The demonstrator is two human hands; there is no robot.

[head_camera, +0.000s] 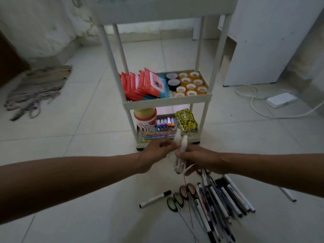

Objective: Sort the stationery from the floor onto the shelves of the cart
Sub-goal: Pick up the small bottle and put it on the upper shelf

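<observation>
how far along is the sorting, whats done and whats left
Done: the cart's middle shelf holds tape rolls and red packets; the bottom shelf holds more boxes. In hand: the right hand grips small clear bottles, the left hand reaching in beside them. Left: pens, scissors and a marker on the floor.

The tiled floor (87, 130) carries a white cart (206, 100). In front of the cart lie a heap of pens (226, 204), scissors (177, 200) touching it, and one marker (155, 199) apart. Beside the cart lie a power strip (280, 99) and a cloth heap (38, 88).
</observation>
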